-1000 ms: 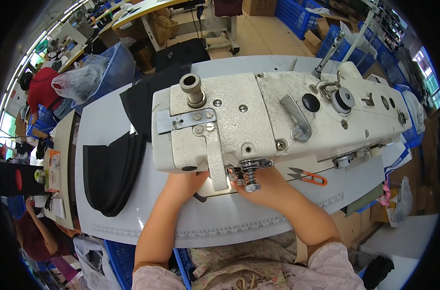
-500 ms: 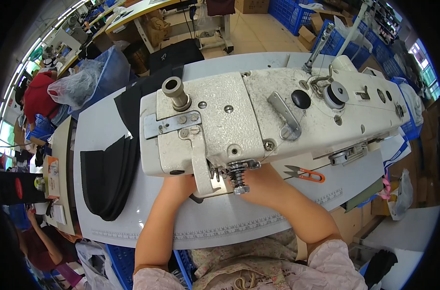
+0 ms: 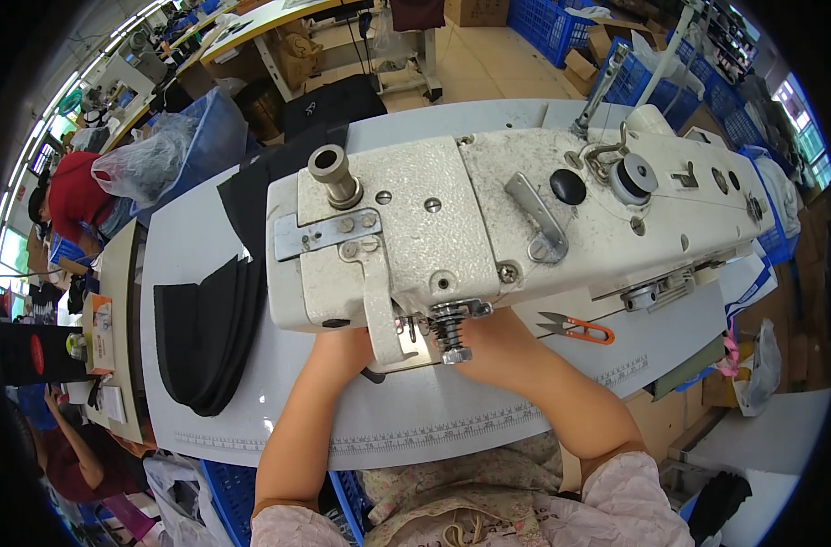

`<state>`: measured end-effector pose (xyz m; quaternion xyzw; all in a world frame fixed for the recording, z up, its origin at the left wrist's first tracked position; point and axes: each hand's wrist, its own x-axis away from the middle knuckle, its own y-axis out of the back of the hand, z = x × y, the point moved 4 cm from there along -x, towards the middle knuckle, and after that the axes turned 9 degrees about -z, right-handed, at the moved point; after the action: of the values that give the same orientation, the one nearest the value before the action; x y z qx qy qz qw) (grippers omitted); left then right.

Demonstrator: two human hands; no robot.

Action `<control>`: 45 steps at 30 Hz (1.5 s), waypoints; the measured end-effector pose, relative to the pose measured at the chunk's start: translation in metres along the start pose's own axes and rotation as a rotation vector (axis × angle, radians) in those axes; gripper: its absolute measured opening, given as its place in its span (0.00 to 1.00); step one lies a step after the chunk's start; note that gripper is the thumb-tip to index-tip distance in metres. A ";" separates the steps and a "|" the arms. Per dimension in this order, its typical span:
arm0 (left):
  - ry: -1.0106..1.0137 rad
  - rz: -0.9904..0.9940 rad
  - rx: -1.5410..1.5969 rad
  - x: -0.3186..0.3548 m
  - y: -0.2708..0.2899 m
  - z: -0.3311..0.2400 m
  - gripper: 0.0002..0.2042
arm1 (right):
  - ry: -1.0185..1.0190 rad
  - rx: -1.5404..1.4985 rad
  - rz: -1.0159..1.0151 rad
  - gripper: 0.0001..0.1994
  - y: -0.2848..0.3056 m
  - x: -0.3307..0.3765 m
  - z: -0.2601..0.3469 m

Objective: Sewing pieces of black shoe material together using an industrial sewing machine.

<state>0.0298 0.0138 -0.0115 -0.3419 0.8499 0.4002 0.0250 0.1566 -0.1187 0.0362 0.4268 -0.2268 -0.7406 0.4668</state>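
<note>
A white industrial sewing machine fills the middle of the view, seen from above. Both my forearms reach under its head from the lower edge. My left hand lies on the table just left of the needle bar, its fingers hidden under the machine. My right hand sits right of the needle bar, also mostly hidden. A small dark piece peeks out between my hands at the needle plate. I cannot see whether either hand grips it.
A stack of curved black fabric pieces lies on the grey table to my left. Orange-handled thread snips lie right of my right hand. Other people work at the far left. Blue crates stand behind.
My view has shifted a little, so the machine sits slightly lower and more to the left. Both hands stay under the machine head by the needle.
</note>
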 end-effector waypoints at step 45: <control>0.153 -0.038 0.082 0.001 -0.011 0.025 0.11 | -0.084 0.058 0.075 0.06 -0.003 -0.001 -0.006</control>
<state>0.0301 0.0257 -0.0360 -0.3861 0.8584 0.3373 -0.0186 0.1599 -0.1161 0.0311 0.3999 -0.2834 -0.7329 0.4717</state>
